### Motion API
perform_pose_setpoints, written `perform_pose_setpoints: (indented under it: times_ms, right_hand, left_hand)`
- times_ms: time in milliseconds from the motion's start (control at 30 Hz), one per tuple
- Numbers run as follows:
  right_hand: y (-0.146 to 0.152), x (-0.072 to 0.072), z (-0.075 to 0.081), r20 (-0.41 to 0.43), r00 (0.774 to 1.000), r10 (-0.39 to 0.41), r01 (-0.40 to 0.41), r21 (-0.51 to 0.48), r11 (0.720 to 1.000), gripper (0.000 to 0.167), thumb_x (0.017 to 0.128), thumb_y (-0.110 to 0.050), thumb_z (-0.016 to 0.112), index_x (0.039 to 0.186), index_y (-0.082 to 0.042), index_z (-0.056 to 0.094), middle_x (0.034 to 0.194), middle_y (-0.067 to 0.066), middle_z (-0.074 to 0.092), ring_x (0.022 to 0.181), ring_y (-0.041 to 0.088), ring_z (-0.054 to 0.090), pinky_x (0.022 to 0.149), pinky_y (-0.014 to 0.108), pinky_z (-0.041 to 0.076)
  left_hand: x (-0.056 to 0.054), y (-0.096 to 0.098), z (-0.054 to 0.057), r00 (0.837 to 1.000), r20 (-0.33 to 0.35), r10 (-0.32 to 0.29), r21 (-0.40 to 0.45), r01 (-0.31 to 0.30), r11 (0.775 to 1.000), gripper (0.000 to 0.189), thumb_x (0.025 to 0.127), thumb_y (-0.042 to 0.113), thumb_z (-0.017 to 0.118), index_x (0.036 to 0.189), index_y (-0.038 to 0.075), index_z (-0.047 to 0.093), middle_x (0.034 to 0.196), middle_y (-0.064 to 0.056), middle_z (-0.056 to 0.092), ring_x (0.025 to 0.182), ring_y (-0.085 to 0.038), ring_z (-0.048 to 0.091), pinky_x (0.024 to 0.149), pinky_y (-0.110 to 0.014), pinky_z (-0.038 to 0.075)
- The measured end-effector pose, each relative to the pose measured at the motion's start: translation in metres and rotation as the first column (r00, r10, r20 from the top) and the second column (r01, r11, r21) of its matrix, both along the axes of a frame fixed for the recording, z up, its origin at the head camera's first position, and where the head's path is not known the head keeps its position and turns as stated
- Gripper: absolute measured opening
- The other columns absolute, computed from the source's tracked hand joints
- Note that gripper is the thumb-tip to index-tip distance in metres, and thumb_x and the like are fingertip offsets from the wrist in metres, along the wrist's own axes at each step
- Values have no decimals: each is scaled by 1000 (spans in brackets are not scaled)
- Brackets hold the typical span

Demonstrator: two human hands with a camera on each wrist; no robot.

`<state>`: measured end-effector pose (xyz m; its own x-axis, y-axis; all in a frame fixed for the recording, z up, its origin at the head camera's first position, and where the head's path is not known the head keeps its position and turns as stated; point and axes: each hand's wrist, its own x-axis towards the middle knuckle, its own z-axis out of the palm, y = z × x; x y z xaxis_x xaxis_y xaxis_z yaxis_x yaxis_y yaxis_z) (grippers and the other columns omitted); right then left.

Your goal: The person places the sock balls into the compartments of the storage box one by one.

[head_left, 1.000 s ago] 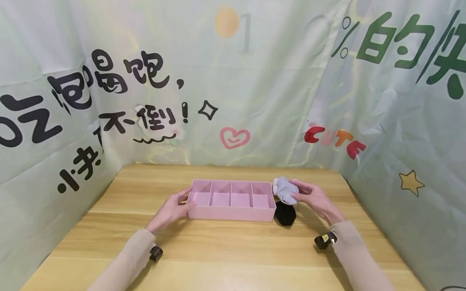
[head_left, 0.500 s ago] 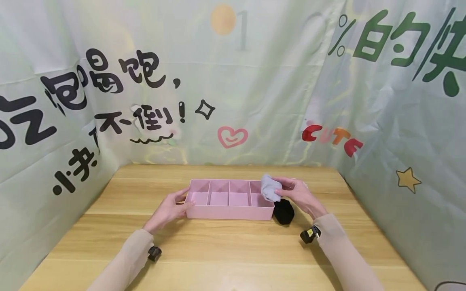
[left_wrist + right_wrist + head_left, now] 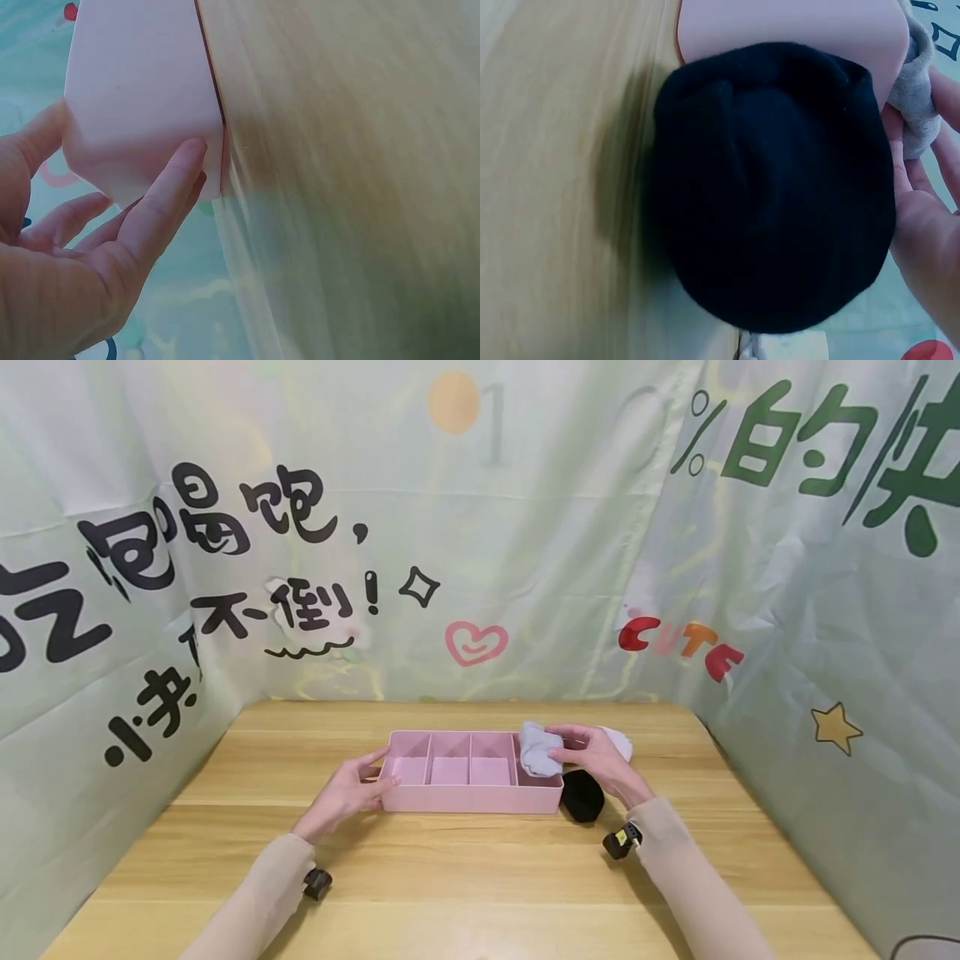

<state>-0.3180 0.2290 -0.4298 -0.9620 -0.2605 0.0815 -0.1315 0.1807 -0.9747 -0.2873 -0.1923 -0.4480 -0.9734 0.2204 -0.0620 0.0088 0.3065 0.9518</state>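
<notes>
A pink divided storage box with several compartments in a row sits on the table. My left hand holds its left end, thumb and fingers on different sides of the corner, as the left wrist view shows. Over the rightmost compartment, my right hand pinches a rolled-up light grey sock between thumb and fingers. Close by the box's right end lies a rolled-up black sock, filling the middle of the right wrist view. Behind the right hand a whitish rolled bundle is partly hidden.
The wooden table is enclosed by printed fabric curtains at the back and both sides. Small black cameras are strapped to both wrists. A dark cable shows at the lower right corner.
My right hand has carried the grey sock leftward, from beside the box to over its rightmost compartment, uncovering the whitish bundle behind. My left hand keeps its hold on the box.
</notes>
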Motion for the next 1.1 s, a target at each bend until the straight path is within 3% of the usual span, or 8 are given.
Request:
perform_pose_setpoints:
  times_ms: [367,633,900,1100]
  right_hand:
    - [-2,-1,2,-15,999,-37,38,83,996,46,86,-18,76,127,1,64,128,20,62,100,12,63,83,31,59]
    - [-2,-1,0,-7,1000,-9,10,72,997,47,90,-12,72,131,7,59,132,26,59,121,30,59,91,26,56]
    - [5,-3,-6,-10,1000,-7,7,13,1000,48,87,-11,75,130,5,60,133,24,59,109,6,63,90,20,55]
    - [17,3,-7,-35,999,19,-20,-11,1000,51,89,-9,72,133,8,54,135,30,55,105,2,64,90,21,55]
  left_hand:
    - [-1,2,3,1000,-7,-9,-14,9,1000,71,93,17,68,154,9,31,138,-34,49,110,-34,64,82,-38,61]
    - [2,2,2,1000,-2,0,-17,0,1000,70,94,13,67,153,7,32,138,-35,48,110,-36,64,80,-38,61]
    - [1,-1,1,1000,-4,-13,-8,13,1000,72,93,16,69,153,7,31,139,-36,48,108,-36,65,81,-39,61]
    - [0,-1,1,999,-18,-31,-13,31,999,72,94,17,68,154,5,29,140,-36,46,110,-36,64,83,-40,61]
